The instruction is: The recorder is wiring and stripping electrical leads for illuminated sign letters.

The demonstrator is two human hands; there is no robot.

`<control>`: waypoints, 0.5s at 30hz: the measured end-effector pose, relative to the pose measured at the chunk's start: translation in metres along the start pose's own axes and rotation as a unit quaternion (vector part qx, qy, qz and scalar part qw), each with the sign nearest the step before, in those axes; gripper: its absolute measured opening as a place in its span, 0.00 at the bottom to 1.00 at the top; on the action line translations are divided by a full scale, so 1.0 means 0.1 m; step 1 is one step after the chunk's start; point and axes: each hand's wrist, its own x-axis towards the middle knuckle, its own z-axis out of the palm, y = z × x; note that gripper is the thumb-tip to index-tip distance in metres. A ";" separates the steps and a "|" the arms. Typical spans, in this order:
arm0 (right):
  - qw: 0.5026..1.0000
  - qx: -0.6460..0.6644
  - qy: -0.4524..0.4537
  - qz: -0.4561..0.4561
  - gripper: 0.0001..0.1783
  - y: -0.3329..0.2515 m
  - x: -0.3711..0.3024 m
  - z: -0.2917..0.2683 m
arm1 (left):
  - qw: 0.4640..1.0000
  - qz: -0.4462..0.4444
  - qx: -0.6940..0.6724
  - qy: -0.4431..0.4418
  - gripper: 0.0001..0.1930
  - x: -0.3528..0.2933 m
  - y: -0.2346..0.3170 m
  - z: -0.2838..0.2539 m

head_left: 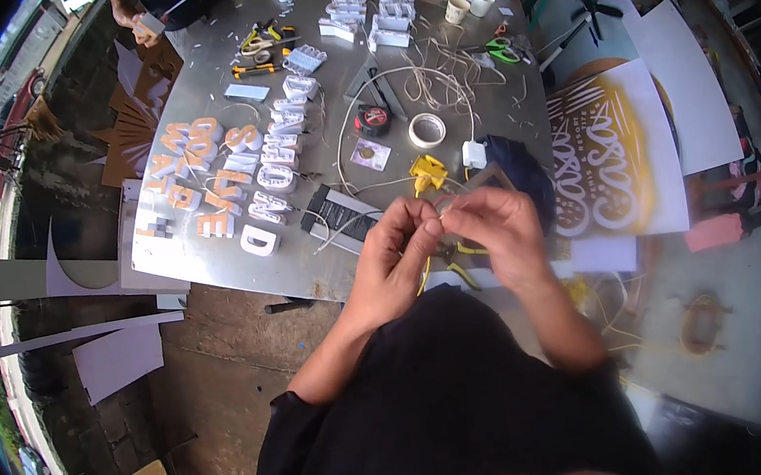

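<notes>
Near the front edge of the metal table, my left hand (400, 246) and my right hand (504, 231) meet, fingertips pinched together on a thin wire (445, 202). Its exact ends are hidden by the fingers. Just below the hands, yellow-handled pliers (461, 272) lie partly covered. Left of my left hand rests a dark grey flat box (340, 214) with white wires across it. Beyond the hands sit a yellow clip-like object (428, 173), a white plug adapter (474, 154), a roll of cream tape (426, 130) and a red and black tape measure (373, 119).
Rows of white block letters (277, 176) and orange-faced letters (201, 145) stand on the left. Loose cable (428, 82), green-handled scissors (502, 52) and cups (458, 10) lie farther back. A yellow-and-white sign panel (619, 149) lies to the right. Another person's hand (147, 29) shows far left.
</notes>
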 end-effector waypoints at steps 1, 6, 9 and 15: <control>1.000 -0.026 0.001 -0.014 0.06 -0.01 0.04 0.00 | 0.999 0.011 -0.022 0.026 0.06 0.04 -0.01 0.02; 0.996 -0.068 -0.010 -0.055 0.08 -0.15 0.03 0.05 | 0.998 0.017 -0.003 0.067 0.06 0.00 0.11 -0.01; 0.991 -0.098 -0.025 -0.082 0.10 -0.21 -0.08 0.08 | 0.994 0.027 -0.056 0.088 0.06 -0.13 0.17 0.07; 0.945 -0.238 -0.025 -0.224 0.16 -0.26 -0.23 0.01 | 0.989 0.039 -0.109 0.097 0.05 -0.26 0.18 0.03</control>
